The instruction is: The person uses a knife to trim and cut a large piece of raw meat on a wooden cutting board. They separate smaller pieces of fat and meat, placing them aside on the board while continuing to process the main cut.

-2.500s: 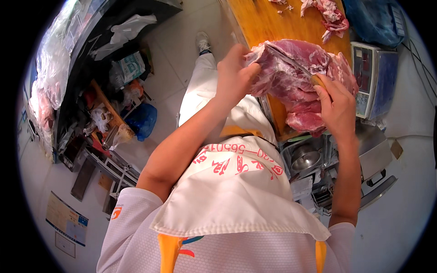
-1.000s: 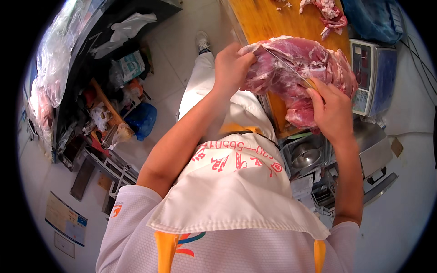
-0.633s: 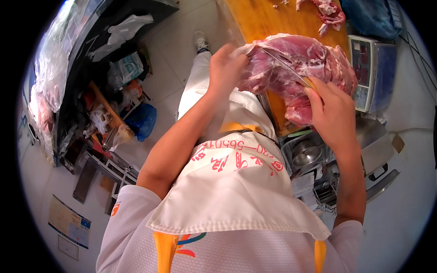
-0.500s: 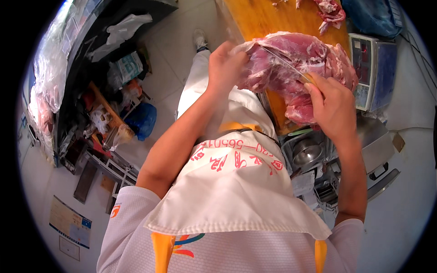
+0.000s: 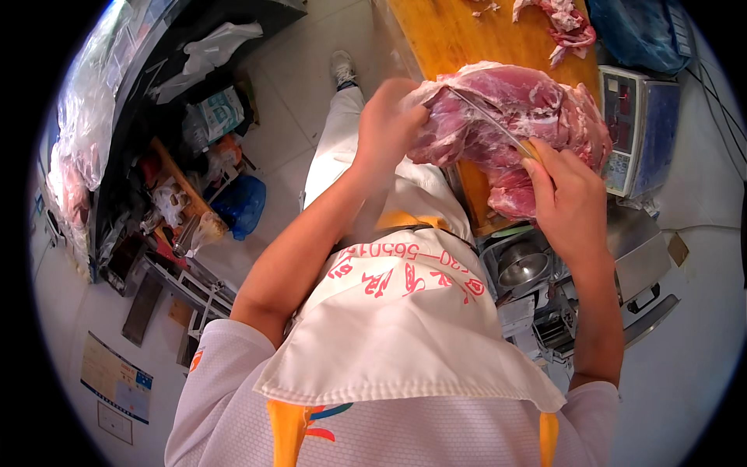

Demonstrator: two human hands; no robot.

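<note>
1. Gripping the near-left edge of a large slab of raw meat [image 5: 517, 124], the left hand [image 5: 389, 124] has its fingers closed tight on a pale, fatty flap.
2. The right hand [image 5: 564, 198] is wrapped around the yellowish handle of a knife [image 5: 490, 124], whose thin blade slants up and left from that fist across the top of the slab.
3. Between the two grips the slab is deep pink to red, streaked with white fat and membrane, glistening and lumpy.
4. It lies on the near end of a wooden cutting board [image 5: 459, 35], its lower end overhanging just beside the right fist.
5. Beyond the slab, far from both hands, a smaller strip of meat [image 5: 564, 23] lies on the board.
6. Right of the knife hand stands a weighing scale [image 5: 638, 128]; below that hand is a metal machine [image 5: 560, 296].
</note>
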